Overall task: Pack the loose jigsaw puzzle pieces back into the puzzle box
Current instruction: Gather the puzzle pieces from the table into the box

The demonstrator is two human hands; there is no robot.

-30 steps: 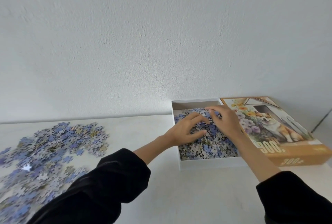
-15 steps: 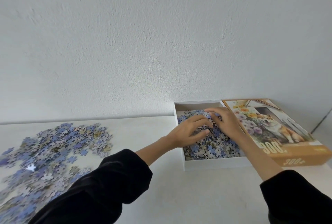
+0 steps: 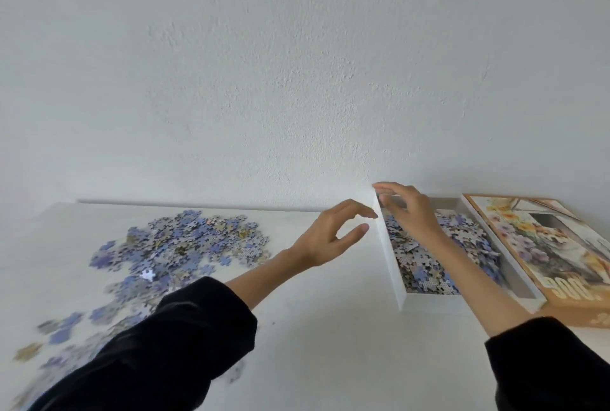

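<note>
The white puzzle box [image 3: 392, 265] stands open at the right of the table, and a layer of blue and grey pieces [image 3: 425, 268] covers its bottom. A wide pile of loose puzzle pieces [image 3: 188, 239] spreads over the table's left side, down to the near left edge. My left hand [image 3: 333, 235] hovers just left of the box's left wall, with curved, parted fingers and nothing in it. My right hand [image 3: 409, 212] is over the box's far left corner. Its fingertips are at the wall's top edge and no piece is seen in them.
The box lid [image 3: 544, 245], orange with a dog and flowers, lies against the box's right side. The white table [image 3: 313, 328] ends at a plain white wall [image 3: 297, 80] directly behind. Black sleeves cover both forearms near the front edge.
Both hands have lifted off the pieces in the box. My left hand has come out over the box's left wall, and my right has moved to the far left corner. The view has swung left.
</note>
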